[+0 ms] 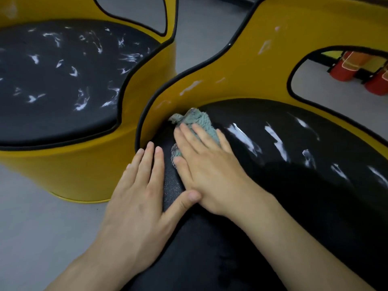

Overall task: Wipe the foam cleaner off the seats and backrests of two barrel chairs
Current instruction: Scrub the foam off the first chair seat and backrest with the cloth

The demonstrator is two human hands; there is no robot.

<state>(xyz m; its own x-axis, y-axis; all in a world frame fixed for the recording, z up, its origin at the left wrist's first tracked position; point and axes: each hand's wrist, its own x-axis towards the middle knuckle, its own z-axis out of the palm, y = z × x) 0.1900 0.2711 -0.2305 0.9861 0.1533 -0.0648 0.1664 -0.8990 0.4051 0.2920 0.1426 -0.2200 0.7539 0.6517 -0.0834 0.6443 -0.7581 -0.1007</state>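
Now it is best to sweep the cloth [197, 120] with even pressure toward the right of the frame, across the foam streaks [277, 141] on the near seat [304, 196]. The right hand [205, 164] presses the cloth flat at the frame's centre, fingers straight; the left hand [142, 196] lies beside it, fingers straight, holding nothing.

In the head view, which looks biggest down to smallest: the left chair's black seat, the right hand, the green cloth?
1. left chair's black seat
2. right hand, though nearer the camera
3. green cloth, partly hidden under that hand
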